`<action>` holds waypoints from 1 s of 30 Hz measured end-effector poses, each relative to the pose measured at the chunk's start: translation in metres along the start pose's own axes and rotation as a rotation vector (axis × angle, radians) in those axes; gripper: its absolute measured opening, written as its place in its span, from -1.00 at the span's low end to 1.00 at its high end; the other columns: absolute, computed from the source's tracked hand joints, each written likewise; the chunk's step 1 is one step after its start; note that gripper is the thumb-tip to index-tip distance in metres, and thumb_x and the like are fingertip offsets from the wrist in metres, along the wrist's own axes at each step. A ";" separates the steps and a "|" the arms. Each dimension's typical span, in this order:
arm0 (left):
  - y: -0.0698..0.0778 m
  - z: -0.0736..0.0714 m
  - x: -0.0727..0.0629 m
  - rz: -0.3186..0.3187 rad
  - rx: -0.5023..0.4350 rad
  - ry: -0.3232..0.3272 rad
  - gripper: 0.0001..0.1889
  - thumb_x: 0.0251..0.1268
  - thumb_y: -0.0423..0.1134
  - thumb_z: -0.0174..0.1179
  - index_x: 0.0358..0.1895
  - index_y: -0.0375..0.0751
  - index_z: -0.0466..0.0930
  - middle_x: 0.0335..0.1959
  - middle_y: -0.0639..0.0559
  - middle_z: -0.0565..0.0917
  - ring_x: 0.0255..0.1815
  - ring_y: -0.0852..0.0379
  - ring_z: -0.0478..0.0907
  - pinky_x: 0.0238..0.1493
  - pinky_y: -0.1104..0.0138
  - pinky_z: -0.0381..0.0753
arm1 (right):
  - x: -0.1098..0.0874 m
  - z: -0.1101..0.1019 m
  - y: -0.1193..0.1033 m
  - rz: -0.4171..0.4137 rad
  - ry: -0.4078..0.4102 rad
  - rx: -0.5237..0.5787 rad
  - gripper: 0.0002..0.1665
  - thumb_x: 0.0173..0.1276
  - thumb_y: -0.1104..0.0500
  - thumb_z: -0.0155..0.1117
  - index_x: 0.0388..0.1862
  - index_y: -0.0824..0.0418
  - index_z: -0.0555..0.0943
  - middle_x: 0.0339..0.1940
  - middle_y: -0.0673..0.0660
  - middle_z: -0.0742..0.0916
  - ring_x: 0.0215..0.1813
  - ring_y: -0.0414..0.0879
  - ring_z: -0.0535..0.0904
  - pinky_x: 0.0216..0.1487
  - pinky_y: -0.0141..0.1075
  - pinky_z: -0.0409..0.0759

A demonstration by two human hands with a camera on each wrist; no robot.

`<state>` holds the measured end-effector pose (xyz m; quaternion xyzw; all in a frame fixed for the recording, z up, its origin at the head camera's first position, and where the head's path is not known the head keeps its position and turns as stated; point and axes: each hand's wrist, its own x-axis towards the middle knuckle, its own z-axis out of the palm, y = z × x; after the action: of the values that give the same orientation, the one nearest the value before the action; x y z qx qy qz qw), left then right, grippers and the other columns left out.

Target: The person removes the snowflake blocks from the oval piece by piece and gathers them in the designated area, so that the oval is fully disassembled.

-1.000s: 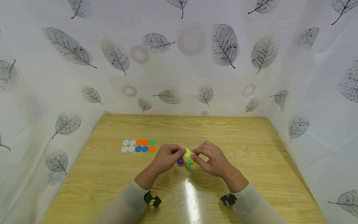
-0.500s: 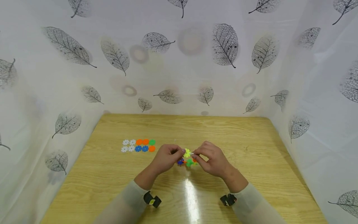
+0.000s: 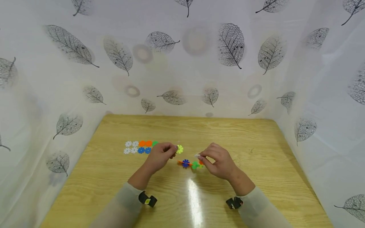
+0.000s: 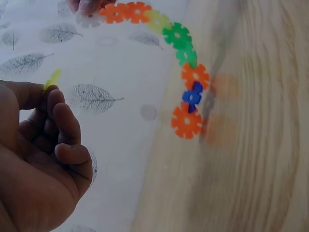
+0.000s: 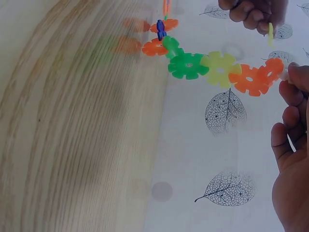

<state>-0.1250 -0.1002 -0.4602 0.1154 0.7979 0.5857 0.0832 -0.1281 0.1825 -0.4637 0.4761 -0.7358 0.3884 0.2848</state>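
Observation:
My left hand pinches a yellow toothed plastic disc by its edge, held up in the middle of the table and apart from the right hand. With thumb and forefinger my right hand grips a white toothed disc at the end of a chain of interlocked discs. From there the chain curves down through orange discs, a yellow disc, green discs and a blue disc to an orange disc. The right fingers partly hide the white disc.
Loose discs lie in two rows at left on the wooden table: white discs, orange discs, blue discs and a green disc. My left hand partly covers that group. Leaf-printed curtain surrounds the back and sides.
My left hand has drawn left and slightly away with the yellow disc, which was up against the white one before. The right hand has stayed nearly still. More of the chain shows.

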 end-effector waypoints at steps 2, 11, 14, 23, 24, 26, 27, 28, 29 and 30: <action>-0.005 -0.003 0.000 -0.019 0.006 0.009 -0.68 0.58 0.04 0.18 -0.27 -0.09 0.73 -0.31 -0.15 0.68 -0.30 -0.21 0.56 -0.34 0.13 0.54 | 0.000 0.000 0.000 -0.002 0.003 0.003 -0.89 0.27 0.32 0.50 -0.24 0.18 0.78 -0.34 -0.06 0.79 -0.34 -0.17 0.62 -0.27 -0.29 0.58; -0.020 -0.018 -0.003 -0.076 0.010 0.038 -0.72 0.51 0.05 0.26 -0.09 -0.07 0.78 -0.20 -0.09 0.74 -0.25 0.02 0.67 0.00 -0.13 0.62 | 0.001 -0.001 0.002 -0.011 0.007 -0.001 -0.89 0.27 0.33 0.50 -0.24 0.19 0.78 -0.34 -0.04 0.79 -0.34 -0.15 0.62 -0.28 -0.28 0.59; -0.024 -0.021 -0.004 -0.071 0.015 0.038 -0.73 0.50 0.03 0.28 -0.06 -0.07 0.79 -0.15 -0.15 0.76 -0.23 0.01 0.70 0.02 -0.12 0.63 | 0.001 -0.001 0.002 -0.012 0.006 0.000 -0.91 0.29 0.32 0.50 -0.24 0.20 0.78 -0.34 -0.04 0.79 -0.34 -0.15 0.62 -0.28 -0.28 0.59; -0.032 -0.035 -0.010 -0.121 0.105 0.080 -0.76 0.44 0.03 0.34 -0.08 -0.01 0.82 -0.26 0.09 0.77 -0.24 -0.03 0.69 -0.16 0.11 0.62 | 0.002 -0.001 0.001 -0.013 0.011 0.002 -0.96 0.36 0.26 0.47 -0.24 0.22 0.78 -0.34 -0.05 0.79 -0.34 -0.16 0.63 -0.28 -0.28 0.59; -0.033 -0.037 -0.011 -0.123 0.118 0.087 -0.76 0.43 0.03 0.35 -0.08 -0.02 0.82 -0.26 0.10 0.77 -0.25 -0.01 0.69 -0.17 0.12 0.62 | 0.002 -0.001 0.000 -0.011 0.011 0.001 -0.96 0.34 0.27 0.48 -0.24 0.21 0.78 -0.34 -0.05 0.79 -0.34 -0.16 0.63 -0.28 -0.28 0.59; -0.036 -0.041 -0.012 -0.125 0.134 0.103 -0.76 0.42 0.02 0.37 -0.09 -0.05 0.82 -0.27 0.10 0.77 -0.27 0.03 0.68 -0.17 0.15 0.62 | 0.001 -0.001 0.000 -0.007 0.010 -0.001 -0.93 0.31 0.30 0.49 -0.24 0.20 0.78 -0.34 -0.05 0.79 -0.34 -0.16 0.62 -0.28 -0.29 0.59; -0.038 -0.043 -0.013 -0.127 0.143 0.113 -0.76 0.41 0.01 0.37 -0.10 -0.06 0.82 -0.28 0.09 0.77 -0.28 0.05 0.68 -0.18 0.15 0.63 | 0.001 -0.001 0.000 -0.006 0.009 -0.002 -0.93 0.30 0.31 0.50 -0.24 0.20 0.78 -0.34 -0.06 0.79 -0.34 -0.16 0.62 -0.28 -0.29 0.59; -0.039 -0.045 -0.013 -0.131 0.147 0.119 -0.75 0.41 0.01 0.37 -0.10 -0.08 0.82 -0.27 0.06 0.78 -0.29 0.07 0.68 -0.18 0.16 0.63 | 0.001 -0.001 0.000 -0.005 0.009 -0.003 -0.91 0.28 0.32 0.50 -0.24 0.20 0.78 -0.34 -0.06 0.79 -0.34 -0.16 0.62 -0.28 -0.28 0.59; -0.041 -0.047 -0.014 -0.134 0.151 0.124 -0.74 0.41 0.00 0.37 -0.09 -0.10 0.82 -0.27 0.04 0.78 -0.29 0.08 0.68 -0.18 0.16 0.63 | 0.001 -0.001 0.000 -0.004 0.008 -0.003 -0.90 0.27 0.32 0.51 -0.24 0.19 0.78 -0.34 -0.06 0.78 -0.34 -0.16 0.62 -0.28 -0.29 0.59; -0.043 -0.049 -0.015 -0.137 0.158 0.128 -0.74 0.41 0.00 0.38 -0.09 -0.12 0.82 -0.27 0.03 0.78 -0.29 0.08 0.68 -0.19 0.17 0.63 | 0.001 -0.001 -0.001 -0.002 0.008 -0.004 -0.90 0.27 0.32 0.51 -0.24 0.19 0.78 -0.34 -0.06 0.78 -0.34 -0.16 0.62 -0.28 -0.29 0.59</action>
<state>-0.1278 -0.1618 -0.4865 0.0291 0.8513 0.5202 0.0624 -0.1279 0.1827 -0.4621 0.4750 -0.7348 0.3885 0.2890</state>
